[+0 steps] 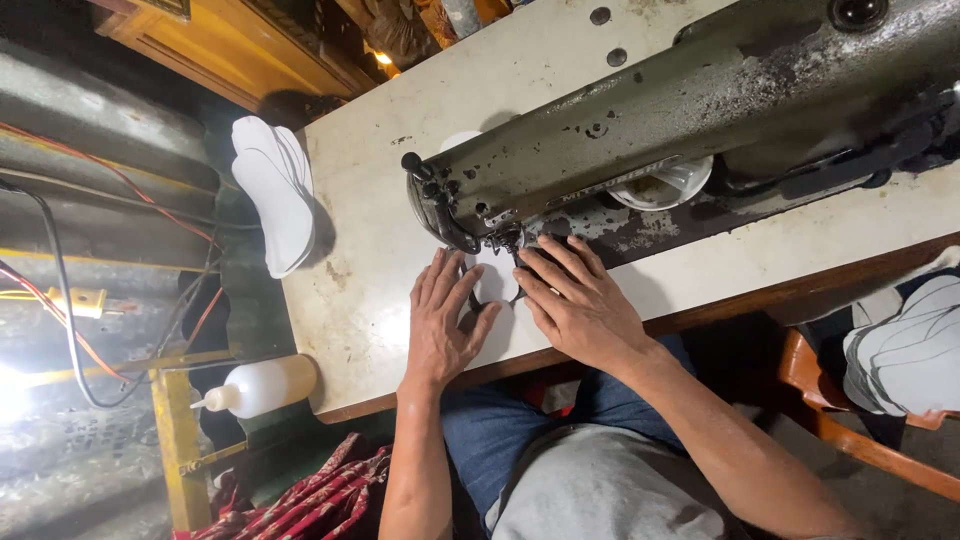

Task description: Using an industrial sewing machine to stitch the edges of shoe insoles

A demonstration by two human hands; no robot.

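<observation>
Both hands, left (437, 322) and right (574, 300), lay open, pressing a white piece (494, 283) flat under the sewing machine (640, 130) needle, mid-stitch; steady turning seemed needed next.

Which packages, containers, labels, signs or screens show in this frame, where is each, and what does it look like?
No signs or screens show.
Squeeze bottle: off the table's left edge, lying on its side, translucent white, cone nozzle pointing left, no visible label.
Plate on the sewing machine: on the underside of its arm, pale and worn, mostly in shadow.
</observation>
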